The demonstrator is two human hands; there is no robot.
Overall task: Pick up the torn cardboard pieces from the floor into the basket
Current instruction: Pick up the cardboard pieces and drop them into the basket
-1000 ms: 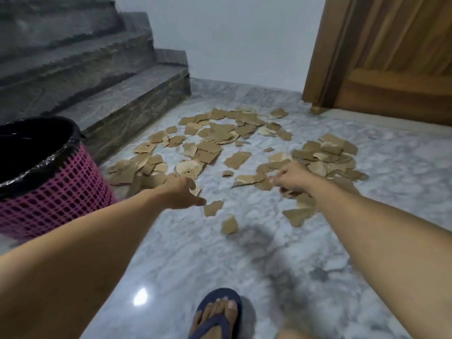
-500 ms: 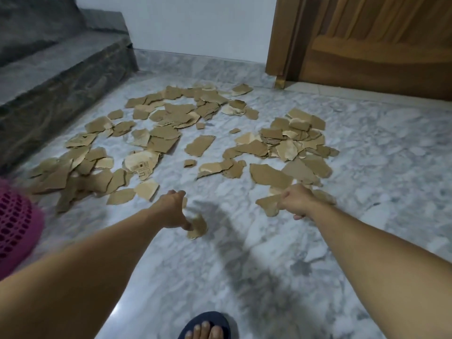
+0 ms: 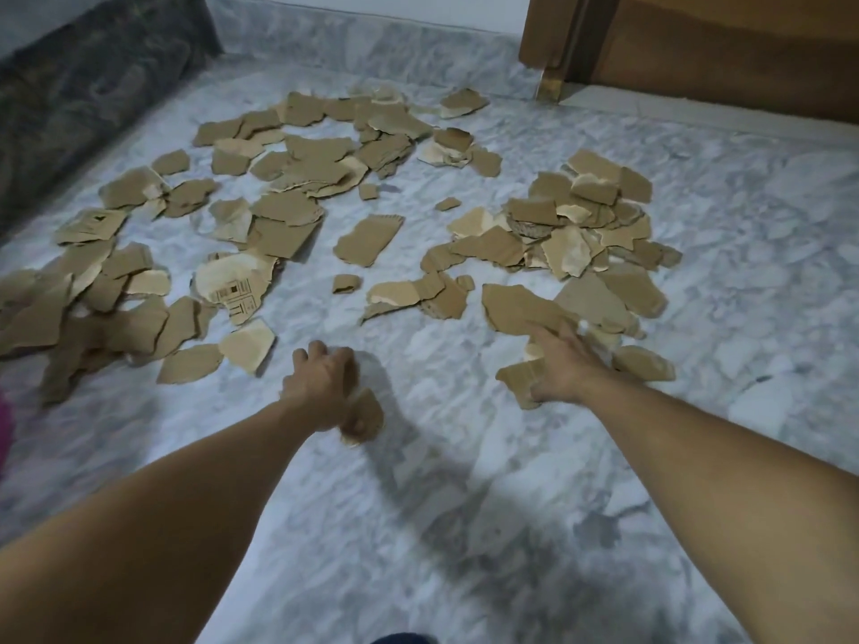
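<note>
Several torn brown cardboard pieces (image 3: pixel 367 241) lie scattered over the marble floor (image 3: pixel 465 527), in a left heap and a right heap (image 3: pixel 585 225). My left hand (image 3: pixel 323 388) grips a small cardboard piece (image 3: pixel 367 418) just above the floor, in front of the left heap. My right hand (image 3: pixel 564 364) pinches another cardboard piece (image 3: pixel 518 378) at its thumb side, while its fingers reach over a larger piece (image 3: pixel 516 309) at the near edge of the right heap. Only a pink sliver of the basket (image 3: pixel 4 429) shows at the left edge.
A dark stone step (image 3: pixel 83 95) borders the floor at the far left. A wooden door and its frame (image 3: pixel 697 48) stand at the far right, with a white wall between them. The toe of a blue slipper (image 3: pixel 402 638) shows at the bottom edge.
The view has swung right and closer to the floor, so the basket has nearly left the frame. Both hands have taken hold of cardboard pieces; the right hand's fingers now stretch forward over the larger piece.
</note>
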